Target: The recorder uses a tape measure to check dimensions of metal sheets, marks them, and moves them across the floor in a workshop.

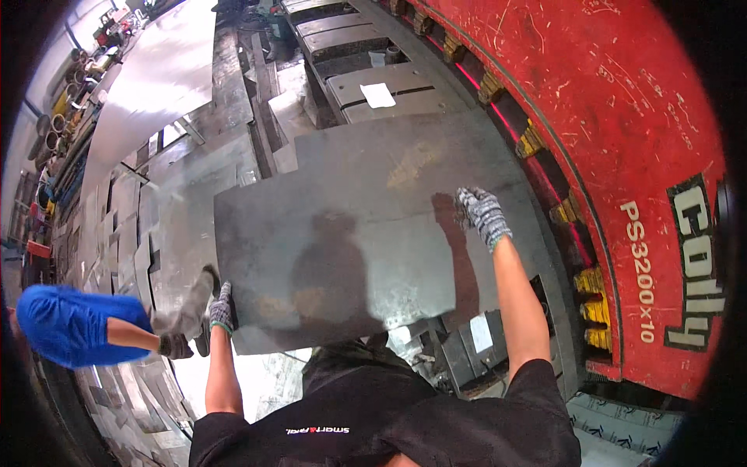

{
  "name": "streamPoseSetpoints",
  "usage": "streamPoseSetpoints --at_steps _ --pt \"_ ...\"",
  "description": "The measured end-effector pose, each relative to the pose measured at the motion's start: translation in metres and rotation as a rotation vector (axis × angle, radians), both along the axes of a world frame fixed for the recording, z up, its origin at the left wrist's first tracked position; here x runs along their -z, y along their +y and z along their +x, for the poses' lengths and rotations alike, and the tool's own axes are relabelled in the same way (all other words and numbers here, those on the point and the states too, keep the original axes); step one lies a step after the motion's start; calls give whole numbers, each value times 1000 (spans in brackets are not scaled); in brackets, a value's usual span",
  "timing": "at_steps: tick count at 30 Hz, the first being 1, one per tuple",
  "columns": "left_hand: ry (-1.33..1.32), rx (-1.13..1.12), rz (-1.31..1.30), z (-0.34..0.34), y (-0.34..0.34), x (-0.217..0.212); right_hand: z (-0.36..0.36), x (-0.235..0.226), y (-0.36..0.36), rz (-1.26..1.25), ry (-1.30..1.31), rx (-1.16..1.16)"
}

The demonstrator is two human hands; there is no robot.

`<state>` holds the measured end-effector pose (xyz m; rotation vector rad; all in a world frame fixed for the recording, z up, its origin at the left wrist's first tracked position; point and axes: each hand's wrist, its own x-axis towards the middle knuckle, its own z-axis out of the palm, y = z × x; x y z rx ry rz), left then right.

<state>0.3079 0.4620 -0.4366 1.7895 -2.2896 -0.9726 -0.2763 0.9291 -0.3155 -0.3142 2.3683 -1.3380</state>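
Note:
A large dark metal sheet (405,257) with brownish stains spreads in front of me, my shadow lying on it. At its left edge, my left hand (222,308), in a grey knitted glove, is closed on the rim; the thumb side shows and the underside is hidden. Over the right part of the sheet is my right hand (484,215), also gloved, its fingers stretched forward and holding nothing I can see. Its fingertips are close to their own shadow; whether they touch the surface I cannot tell.
A red press machine (646,101) with yellow clamps (593,307) stands at the right. On the left, a co-worker in a blue shirt (78,323) bends over, a gloved hand (175,346) near my left arm. Metal offcuts (124,249) and a paper (377,95) lie around.

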Motion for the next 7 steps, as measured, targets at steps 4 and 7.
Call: streamPoseSetpoints --at_steps 4,7 --pt "32 -38 96 -7 13 -19 -79 13 -81 83 85 -14" --pt "-611 444 -27 -20 13 -46 -133 15 -152 241 211 -69"
